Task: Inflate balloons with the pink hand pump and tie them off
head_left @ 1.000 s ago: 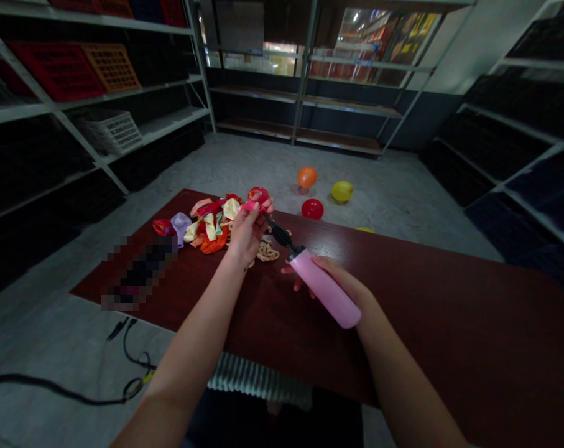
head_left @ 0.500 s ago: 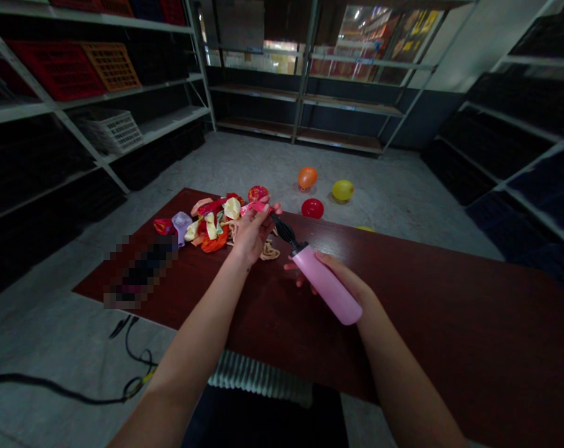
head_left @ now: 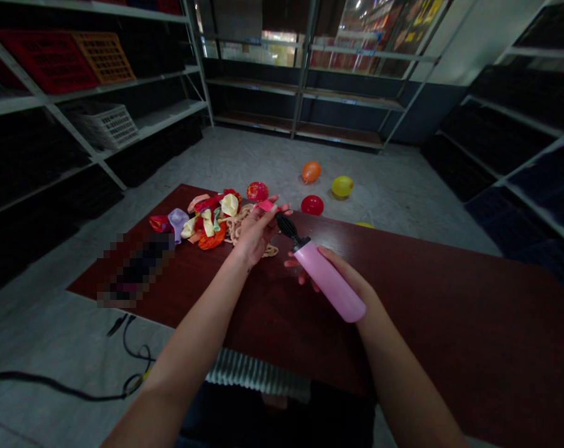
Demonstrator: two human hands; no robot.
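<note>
My left hand [head_left: 257,235] pinches a limp pink-red balloon [head_left: 265,205] at the black nozzle [head_left: 287,226] of a pink hand pump [head_left: 331,283]. My right hand [head_left: 340,267] is wrapped round the pump's pink body, which slants down to the right above the table. Just left of my left hand, uninflated balloons [head_left: 214,221] in several colours lie in a heap, with a beige cord-like bundle [head_left: 237,225] beside them. Whether the balloon's mouth is fully over the nozzle tip is hidden by my fingers.
The dark red table [head_left: 426,292] spans the view. Beyond its far edge, inflated orange [head_left: 311,172], yellow [head_left: 342,186] and red [head_left: 312,205] balloons rest on the floor. A pixelated dark object [head_left: 142,267] lies at left. Shelves stand around.
The pink-red balloon reaches less far to the left of my fingers than before. The view has shifted slightly, and both hands keep hold of the balloon and pump.
</note>
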